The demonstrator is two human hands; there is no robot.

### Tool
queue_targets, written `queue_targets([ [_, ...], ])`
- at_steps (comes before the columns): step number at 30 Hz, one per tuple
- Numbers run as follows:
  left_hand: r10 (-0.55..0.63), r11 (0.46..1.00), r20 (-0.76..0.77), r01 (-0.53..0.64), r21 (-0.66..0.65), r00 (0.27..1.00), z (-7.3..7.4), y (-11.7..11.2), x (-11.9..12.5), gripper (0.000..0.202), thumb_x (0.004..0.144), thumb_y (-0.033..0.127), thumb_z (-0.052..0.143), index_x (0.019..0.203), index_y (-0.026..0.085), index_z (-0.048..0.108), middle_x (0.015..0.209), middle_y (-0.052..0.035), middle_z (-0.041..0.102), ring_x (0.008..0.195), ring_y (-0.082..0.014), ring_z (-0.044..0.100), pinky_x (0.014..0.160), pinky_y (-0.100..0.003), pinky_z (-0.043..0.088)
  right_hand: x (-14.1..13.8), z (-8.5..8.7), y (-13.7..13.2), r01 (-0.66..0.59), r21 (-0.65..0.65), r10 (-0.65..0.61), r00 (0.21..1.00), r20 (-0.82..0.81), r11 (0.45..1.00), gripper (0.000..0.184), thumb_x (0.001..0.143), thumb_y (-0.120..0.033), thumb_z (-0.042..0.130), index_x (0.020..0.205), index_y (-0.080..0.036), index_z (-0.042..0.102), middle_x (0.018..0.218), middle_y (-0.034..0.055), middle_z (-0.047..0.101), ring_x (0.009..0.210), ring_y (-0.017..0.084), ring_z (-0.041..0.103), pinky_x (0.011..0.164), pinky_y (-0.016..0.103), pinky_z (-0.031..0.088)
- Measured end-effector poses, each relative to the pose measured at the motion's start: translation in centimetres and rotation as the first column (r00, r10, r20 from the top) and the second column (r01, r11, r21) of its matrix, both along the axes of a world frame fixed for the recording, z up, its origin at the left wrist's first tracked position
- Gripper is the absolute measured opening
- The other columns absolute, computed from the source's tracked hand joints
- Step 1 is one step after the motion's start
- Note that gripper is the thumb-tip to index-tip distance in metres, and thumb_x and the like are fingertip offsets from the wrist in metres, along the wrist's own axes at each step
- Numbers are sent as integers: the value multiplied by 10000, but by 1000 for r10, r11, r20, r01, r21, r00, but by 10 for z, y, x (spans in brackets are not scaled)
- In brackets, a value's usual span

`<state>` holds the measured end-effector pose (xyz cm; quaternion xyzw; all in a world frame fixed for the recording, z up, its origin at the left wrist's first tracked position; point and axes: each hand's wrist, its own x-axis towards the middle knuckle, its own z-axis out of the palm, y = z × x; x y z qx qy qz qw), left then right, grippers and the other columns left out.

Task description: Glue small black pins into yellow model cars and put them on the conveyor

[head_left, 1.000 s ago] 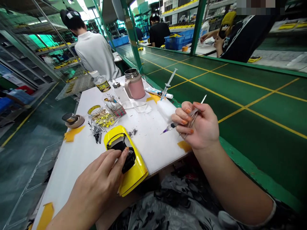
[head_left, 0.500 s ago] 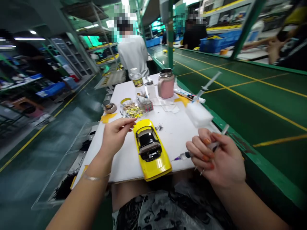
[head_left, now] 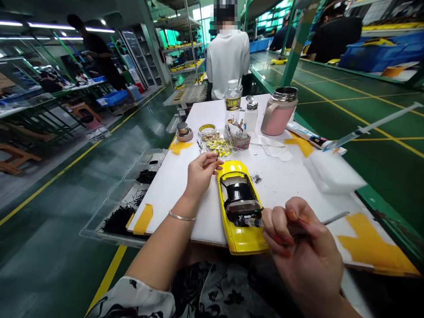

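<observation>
- Yellow model car (head_left: 240, 234) lies lengthwise at 12 o'clock on a white board (head_left: 185, 221).
- Right hand (head_left: 306, 260), at 4 o'clock: right fingers (head_left: 281, 229) curl narrowly around a syringe (head_left: 253, 222) and metal tweezers (head_left: 334, 217), syringe tip over the car's black interior.
- Left hand (head_left: 200, 174), at 11 o'clock, just beside the car: left fingers (head_left: 212, 165) curl loosely; whether they pinch anything is too small to tell.
- Pink flask (head_left: 278, 112) stands at 1 o'clock.

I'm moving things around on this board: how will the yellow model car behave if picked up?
The glossy yellow model car is probably slippery. Its open top, with small dark parts, looks fragile. Its wheels are hidden, so rolling is unclear.
</observation>
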<state>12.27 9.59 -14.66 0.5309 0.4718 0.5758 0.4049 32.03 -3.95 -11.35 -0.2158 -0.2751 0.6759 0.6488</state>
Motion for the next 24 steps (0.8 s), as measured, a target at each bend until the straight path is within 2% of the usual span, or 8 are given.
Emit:
queue_targets([
  [12,-19,999,15,19,35,1000,6,-4,2,161,795,199,711,948,151,694,836,-53,787,695,-151,735,626,-239,584,-6,4,-6,12,-28,-9,995,102,1000,208,905,-371,654,758,-234,603,522,-27,334,510,138,297,400,193,253],
  [24,-42,997,0,42,62,999,4,-4,2,154,805,213,724,944,156,690,837,-53,772,759,-175,749,699,-286,613,-7,2,-3,-23,-41,27,995,96,999,179,896,-347,646,755,-245,601,533,-34,317,511,140,271,393,201,219],
])
